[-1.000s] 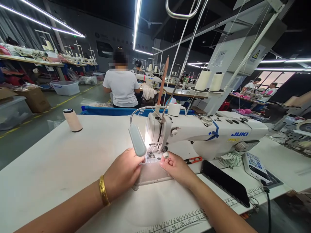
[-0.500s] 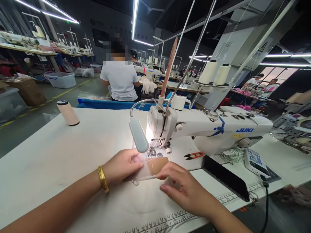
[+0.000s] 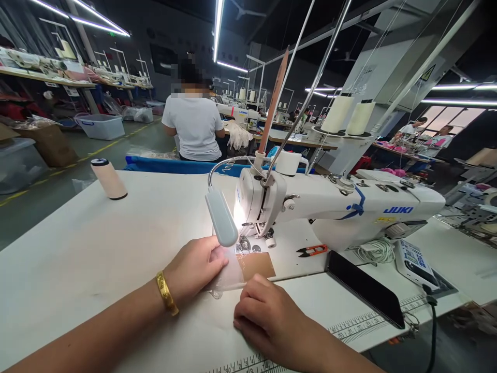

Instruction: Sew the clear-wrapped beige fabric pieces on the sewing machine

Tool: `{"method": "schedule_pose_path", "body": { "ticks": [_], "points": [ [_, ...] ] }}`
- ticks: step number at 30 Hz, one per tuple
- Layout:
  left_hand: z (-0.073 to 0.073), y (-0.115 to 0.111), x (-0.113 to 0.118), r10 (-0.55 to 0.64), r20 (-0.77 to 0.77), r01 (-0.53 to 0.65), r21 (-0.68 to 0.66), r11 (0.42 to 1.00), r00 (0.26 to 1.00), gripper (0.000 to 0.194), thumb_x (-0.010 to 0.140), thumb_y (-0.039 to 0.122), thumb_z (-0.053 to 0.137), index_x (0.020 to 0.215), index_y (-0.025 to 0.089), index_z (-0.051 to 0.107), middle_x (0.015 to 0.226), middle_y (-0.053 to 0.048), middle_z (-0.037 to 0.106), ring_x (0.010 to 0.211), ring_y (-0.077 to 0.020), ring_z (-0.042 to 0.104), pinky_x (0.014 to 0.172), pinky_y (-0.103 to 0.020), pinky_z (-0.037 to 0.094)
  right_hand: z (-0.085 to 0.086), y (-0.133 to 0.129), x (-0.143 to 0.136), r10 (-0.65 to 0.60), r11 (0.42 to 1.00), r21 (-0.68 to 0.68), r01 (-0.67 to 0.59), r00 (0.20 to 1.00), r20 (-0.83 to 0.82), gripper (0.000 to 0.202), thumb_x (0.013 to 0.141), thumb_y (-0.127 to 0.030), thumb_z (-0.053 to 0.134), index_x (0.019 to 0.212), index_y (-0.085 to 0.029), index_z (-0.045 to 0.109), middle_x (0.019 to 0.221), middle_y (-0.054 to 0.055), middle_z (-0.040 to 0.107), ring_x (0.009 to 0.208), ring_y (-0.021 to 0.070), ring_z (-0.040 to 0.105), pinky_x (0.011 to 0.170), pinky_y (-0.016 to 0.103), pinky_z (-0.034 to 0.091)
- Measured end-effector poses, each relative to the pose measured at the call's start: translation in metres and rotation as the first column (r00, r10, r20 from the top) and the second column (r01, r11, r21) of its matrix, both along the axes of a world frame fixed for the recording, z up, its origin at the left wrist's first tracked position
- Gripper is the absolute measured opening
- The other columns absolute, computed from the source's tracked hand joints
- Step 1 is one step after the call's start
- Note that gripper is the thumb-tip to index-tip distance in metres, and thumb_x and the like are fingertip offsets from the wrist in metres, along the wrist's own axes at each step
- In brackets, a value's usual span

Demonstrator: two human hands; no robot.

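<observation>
Below the needle area of a white sewing machine [image 3: 256, 202], my left hand [image 3: 202, 261] is closed, thumb against fingers, on a sheer whitish piece of fabric [image 3: 232, 272]. A tan square [image 3: 258, 266] lies beside it on the machine bed, right of my left thumb. My right hand [image 3: 269, 313] is curled just in front of the fabric's near edge, fingers folded in toward the palm. Whether anything is inside those fingers is hidden. A grey lamp [image 3: 222, 216] hangs over the left fingertips. The machine's presser foot [image 3: 244, 243] sits behind the fabric.
Orange thread snips [image 3: 311, 250], a black phone [image 3: 365, 290] and a coiled white cable [image 3: 375, 251] lie to the right. A peach thread spool [image 3: 109, 180] stands at the far left. A printed ruler [image 3: 252, 365] runs along the front edge. A person [image 3: 192, 127] sits ahead.
My right hand has moved toward me and slightly left, off the fabric's near edge, and its fingers have curled in. The left hand has stayed almost in place.
</observation>
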State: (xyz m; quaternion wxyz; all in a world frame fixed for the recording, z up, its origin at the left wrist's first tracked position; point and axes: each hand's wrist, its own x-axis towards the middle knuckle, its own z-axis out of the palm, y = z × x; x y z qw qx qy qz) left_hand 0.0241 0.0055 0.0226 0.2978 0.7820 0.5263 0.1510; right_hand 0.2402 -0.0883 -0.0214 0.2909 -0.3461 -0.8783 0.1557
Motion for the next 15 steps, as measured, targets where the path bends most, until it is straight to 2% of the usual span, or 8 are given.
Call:
{"method": "schedule_pose_path", "body": {
  "ticks": [2,5,7,9,11,15],
  "points": [
    [0.001,-0.001,0.001,-0.002,0.012,0.001,0.024,1.000,1.000,0.024,0.081,0.045,0.048,0.075,0.024,0.039,0.070,0.002,0.050,0.068,-0.0184,0.047,0.063,-0.030,0.036,0.001,-0.001,0.000,-0.011,1.000,-0.010,0.011,1.000,0.005,0.015,0.101,-0.014,0.056,0.088,-0.021,0.060,0.086,0.001,0.058,0.079,0.0170,0.047,0.065,0.027,0.037],
    [0.000,-0.002,0.002,-0.017,0.014,0.016,0.051,0.999,1.000,0.023,0.082,0.045,0.048,0.075,0.024,0.042,0.068,0.002,0.050,0.067,-0.0189,0.047,0.063,-0.030,0.037,0.002,0.000,0.000,-0.014,0.998,-0.063,0.014,1.000,0.002,0.001,0.101,-0.021,0.062,0.101,-0.021,0.063,0.094,0.003,0.062,0.084,0.0185,0.051,0.069,0.028,0.041],
    [-0.001,-0.003,0.002,-0.026,-0.003,0.026,0.073,0.997,1.000,0.022,0.083,0.045,0.047,0.077,0.024,0.043,0.067,0.003,0.048,0.066,-0.0195,0.047,0.063,-0.030,0.037,0.002,0.000,-0.002,-0.009,0.997,-0.073,0.010,1.000,0.019,0.009,0.099,-0.024,0.069,0.105,-0.022,0.063,0.098,0.003,0.063,0.086,0.0191,0.052,0.070,0.028,0.042],
    [-0.003,-0.002,0.002,-0.029,-0.023,0.031,0.099,0.995,0.999,0.021,0.084,0.044,0.046,0.077,0.024,0.043,0.068,0.002,0.048,0.067,-0.0202,0.047,0.064,-0.031,0.037,0.002,0.002,-0.004,-0.002,0.999,-0.043,0.004,0.999,0.045,0.007,0.098,-0.022,0.068,0.095,-0.022,0.061,0.093,0.002,0.061,0.083,0.0181,0.050,0.067,0.027,0.039],
    [-0.004,-0.002,0.002,-0.032,-0.033,0.036,0.116,0.993,0.999,0.020,0.083,0.043,0.045,0.077,0.024,0.042,0.070,0.002,0.048,0.069,-0.0208,0.048,0.064,-0.031,0.037,0.003,0.005,-0.004,0.009,1.000,-0.020,-0.008,0.998,0.057,0.015,0.097,-0.017,0.062,0.084,-0.021,0.056,0.087,0.001,0.058,0.077,0.0166,0.048,0.063,0.027,0.035],
    [-0.004,-0.002,0.001,-0.027,-0.026,0.029,0.096,0.995,0.999,0.020,0.081,0.042,0.047,0.075,0.025,0.038,0.071,0.002,0.048,0.068,-0.0201,0.047,0.064,-0.031,0.037,0.006,0.015,0.001,0.100,0.994,-0.057,-0.098,0.994,0.052,0.016,0.099,-0.019,0.058,0.084,-0.021,0.054,0.086,0.001,0.057,0.076,0.0158,0.048,0.063,0.027,0.036]
  ]
}}
